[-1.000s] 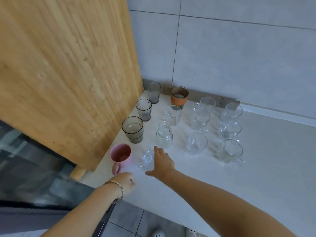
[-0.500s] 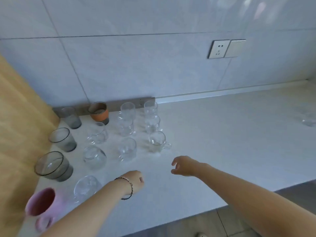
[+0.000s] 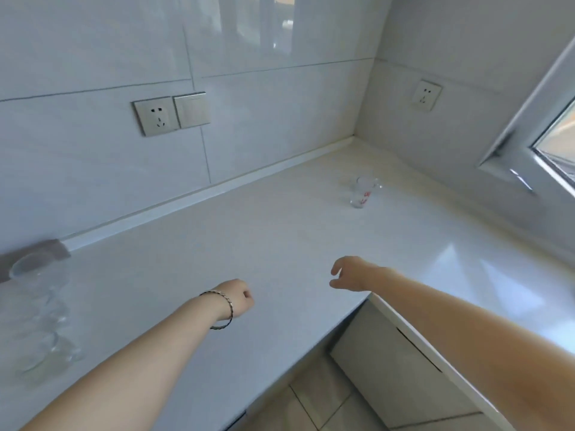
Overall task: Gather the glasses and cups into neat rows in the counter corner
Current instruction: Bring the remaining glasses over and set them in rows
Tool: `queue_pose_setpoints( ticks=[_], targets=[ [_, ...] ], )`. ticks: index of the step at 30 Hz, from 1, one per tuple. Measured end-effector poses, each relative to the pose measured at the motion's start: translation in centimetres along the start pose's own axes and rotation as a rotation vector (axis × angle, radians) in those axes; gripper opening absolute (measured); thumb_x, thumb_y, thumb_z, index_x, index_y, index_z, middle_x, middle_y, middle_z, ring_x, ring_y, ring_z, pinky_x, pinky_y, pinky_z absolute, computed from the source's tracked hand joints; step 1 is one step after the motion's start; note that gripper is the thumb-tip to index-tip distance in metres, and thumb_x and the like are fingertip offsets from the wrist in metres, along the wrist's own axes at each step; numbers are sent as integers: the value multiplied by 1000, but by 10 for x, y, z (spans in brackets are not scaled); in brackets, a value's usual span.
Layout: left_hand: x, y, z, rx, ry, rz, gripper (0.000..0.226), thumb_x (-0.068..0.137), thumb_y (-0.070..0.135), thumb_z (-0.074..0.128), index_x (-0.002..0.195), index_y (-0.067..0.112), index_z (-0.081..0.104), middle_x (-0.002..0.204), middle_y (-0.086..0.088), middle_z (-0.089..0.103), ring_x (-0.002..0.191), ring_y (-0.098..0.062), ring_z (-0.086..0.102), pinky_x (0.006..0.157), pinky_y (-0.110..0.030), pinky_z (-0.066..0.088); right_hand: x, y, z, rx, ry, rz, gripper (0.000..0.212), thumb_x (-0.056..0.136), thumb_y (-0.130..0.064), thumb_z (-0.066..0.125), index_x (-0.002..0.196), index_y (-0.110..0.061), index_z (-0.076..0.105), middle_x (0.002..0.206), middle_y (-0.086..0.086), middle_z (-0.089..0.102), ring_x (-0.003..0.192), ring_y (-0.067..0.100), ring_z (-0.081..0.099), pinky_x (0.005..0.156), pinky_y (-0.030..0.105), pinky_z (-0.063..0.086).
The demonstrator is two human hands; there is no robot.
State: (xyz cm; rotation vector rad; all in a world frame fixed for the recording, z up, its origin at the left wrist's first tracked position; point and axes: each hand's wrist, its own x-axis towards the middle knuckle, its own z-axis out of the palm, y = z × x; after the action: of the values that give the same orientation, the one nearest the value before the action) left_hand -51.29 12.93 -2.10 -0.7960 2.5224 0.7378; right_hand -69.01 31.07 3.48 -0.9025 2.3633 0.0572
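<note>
White counter (image 3: 280,231) runs open between far glass (image 3: 362,192) and empty hands: left hand (image 3: 239,295) fisted, right hand (image 3: 348,273) loosely curled near edge.

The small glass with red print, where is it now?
Head view: the small glass stands alone on the counter, far right, near the wall corner below the single socket, beyond the right hand.

Glossy pale tiled walls (image 3: 264,126) carrying sockets (image 3: 156,116) enclose the white L-shaped table (image 3: 280,231), a window (image 3: 535,141) opens at right, and grey floor tiles (image 3: 314,399) lie near.
</note>
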Motion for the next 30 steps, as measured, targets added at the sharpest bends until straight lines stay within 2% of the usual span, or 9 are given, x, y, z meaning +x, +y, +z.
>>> queue_pose_setpoints(
  ticks=[4, 8, 10, 14, 16, 18, 23, 26, 30],
  targets=[
    [45, 59, -1, 26, -33, 6, 22, 84, 14, 40, 66, 24, 46, 79, 0, 50, 75, -20, 43, 68, -25, 36, 19, 63, -34, 25, 17, 37, 44, 95, -32, 51, 134, -13, 49, 139, 6, 49, 127, 24, 47, 104, 33, 39],
    [82, 92, -9, 95, -48, 37, 30, 78, 9, 38, 54, 22, 26, 59, 1, 26, 56, -18, 23, 51, -28, 18, 48, 102, -56, 45, 31, 71, 43, 95, -32, 51, 134, -14, 49, 138, 5, 50, 127, 24, 48, 103, 33, 40],
    [102, 100, -17, 120, -57, 40, 32, 79, 9, 39, 52, 22, 26, 57, 2, 26, 55, -18, 25, 50, -28, 19, 65, 116, -64, 67, 44, 96, 42, 94, -32, 52, 132, -15, 50, 137, 5, 51, 125, 24, 49, 102, 33, 41],
    [142, 110, -36, 111, -74, 41, 34, 81, 9, 39, 52, 25, 29, 63, 2, 34, 66, -20, 33, 54, -26, 25, 98, 131, -82, 104, 76, 148, 42, 93, -33, 53, 132, -17, 51, 135, 3, 52, 124, 23, 50, 101, 32, 42],
    [163, 112, -45, 102, -79, 55, 35, 80, 8, 38, 52, 25, 26, 62, 1, 32, 68, -19, 32, 51, -25, 20, 116, 135, -93, 123, 100, 175, 43, 92, -33, 53, 132, -19, 50, 135, 3, 52, 122, 23, 52, 99, 33, 44],
    [183, 111, -54, 99, -85, 58, 34, 80, 10, 39, 52, 25, 26, 72, 0, 38, 73, -18, 33, 51, -24, 19, 135, 139, -107, 152, 134, 200, 45, 91, -33, 54, 134, -19, 48, 136, 4, 51, 120, 24, 53, 99, 33, 45],
    [221, 111, -70, 80, -106, 18, 31, 86, 19, 44, 57, 28, 39, 81, 5, 51, 82, -18, 48, 74, -23, 38, 185, 149, -144, 159, 239, 225, 57, 90, -33, 56, 141, -16, 37, 141, 7, 41, 124, 26, 50, 97, 34, 43],
    [239, 112, -78, 66, -105, -10, 29, 87, 20, 45, 59, 28, 40, 85, 6, 52, 86, -17, 50, 77, -22, 38, 223, 156, -164, 154, 271, 225, 65, 87, -35, 59, 142, -15, 33, 143, 10, 36, 122, 29, 51, 95, 39, 47],
    [263, 110, -83, 47, -92, -68, 29, 90, 19, 42, 63, 29, 39, 94, 3, 53, 88, -16, 49, 79, -22, 39, 277, 164, -178, 139, 249, 222, 82, 81, -40, 66, 147, -15, 24, 144, 11, 33, 131, 31, 42, 100, 41, 42]
  ],
)
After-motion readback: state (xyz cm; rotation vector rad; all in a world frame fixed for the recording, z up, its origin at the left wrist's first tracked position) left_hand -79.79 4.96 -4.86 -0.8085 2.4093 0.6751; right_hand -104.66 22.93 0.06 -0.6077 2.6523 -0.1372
